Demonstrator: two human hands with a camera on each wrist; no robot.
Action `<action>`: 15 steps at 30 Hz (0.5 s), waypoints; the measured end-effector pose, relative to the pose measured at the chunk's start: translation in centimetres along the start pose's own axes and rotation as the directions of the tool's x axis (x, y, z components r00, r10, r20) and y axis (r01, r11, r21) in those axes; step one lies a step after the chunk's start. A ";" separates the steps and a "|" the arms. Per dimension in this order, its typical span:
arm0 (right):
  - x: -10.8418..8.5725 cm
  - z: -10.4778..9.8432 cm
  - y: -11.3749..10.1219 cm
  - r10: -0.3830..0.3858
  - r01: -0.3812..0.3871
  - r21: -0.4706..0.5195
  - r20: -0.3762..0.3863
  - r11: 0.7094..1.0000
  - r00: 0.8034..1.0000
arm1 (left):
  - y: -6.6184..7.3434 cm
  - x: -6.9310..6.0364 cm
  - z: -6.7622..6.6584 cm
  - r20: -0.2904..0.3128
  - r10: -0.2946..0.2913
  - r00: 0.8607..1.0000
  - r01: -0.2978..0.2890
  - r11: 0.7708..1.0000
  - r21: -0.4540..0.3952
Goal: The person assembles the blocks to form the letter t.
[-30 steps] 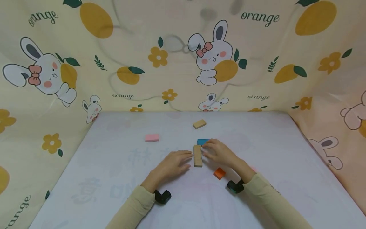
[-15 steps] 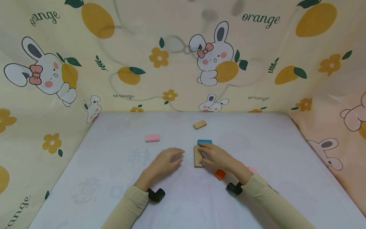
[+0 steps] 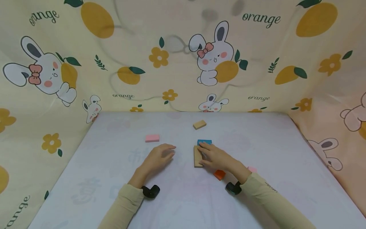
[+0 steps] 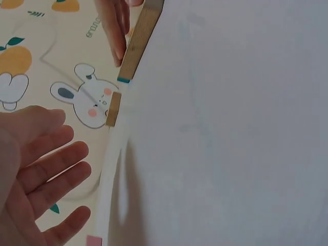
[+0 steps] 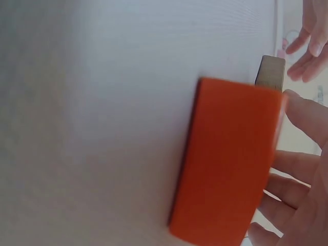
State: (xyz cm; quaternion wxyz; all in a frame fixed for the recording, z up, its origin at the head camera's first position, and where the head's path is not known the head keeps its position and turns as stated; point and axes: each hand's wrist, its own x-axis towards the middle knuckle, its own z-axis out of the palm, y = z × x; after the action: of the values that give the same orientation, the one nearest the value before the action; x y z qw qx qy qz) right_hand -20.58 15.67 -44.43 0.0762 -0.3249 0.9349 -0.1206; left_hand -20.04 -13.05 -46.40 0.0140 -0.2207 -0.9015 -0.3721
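A long wooden block (image 3: 197, 159) stands in the middle of the table, a blue block (image 3: 206, 141) just behind it. My right hand (image 3: 219, 157) is at the right side of the wooden block, fingertips at its edge and over part of the blue block; in the left wrist view those fingers (image 4: 115, 38) look straight. My left hand (image 3: 157, 158) hovers left of the block with a gap between, empty, its fingers (image 4: 61, 159) spread and relaxed. An orange block (image 3: 219, 174) lies below my right hand and looms large (image 5: 228, 159) in the right wrist view.
A small wooden block (image 3: 199, 124) lies farther back. One pink block (image 3: 152, 138) is at the back left, and another (image 3: 252, 169) shows partly beside my right wrist. Patterned cloth (image 3: 171, 63) hangs behind the white table (image 3: 183, 203).
My left hand has moved away from the wooden block, to the left. My right hand has shifted slightly left, over the block's right edge. The blocks look almost unmoved.
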 end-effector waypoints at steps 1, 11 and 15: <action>0.0 0.0 0.0 0.003 -0.003 0.004 0.004 1.000 1.000 | -0.2 0.0 -0.1 -0.005 -0.005 1.000 0.005 1.000 -0.001; 0.0 -0.1 -0.2 0.005 -0.006 0.030 0.022 1.000 1.000 | -1.6 -0.1 -1.3 -0.090 -0.051 0.995 0.048 0.998 -0.039; 0.1 -0.1 -0.3 0.006 -0.006 0.030 0.019 1.000 1.000 | -2.3 0.0 -1.8 -0.134 -0.043 0.990 0.036 0.998 -0.054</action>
State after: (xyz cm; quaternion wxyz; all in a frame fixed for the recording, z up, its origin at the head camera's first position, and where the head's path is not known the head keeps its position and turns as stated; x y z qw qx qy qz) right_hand -20.56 15.39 -44.23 0.0903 -0.3221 0.9332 -0.1315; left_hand -21.17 -15.67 -46.64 0.0619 -0.1774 -0.8927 -0.4096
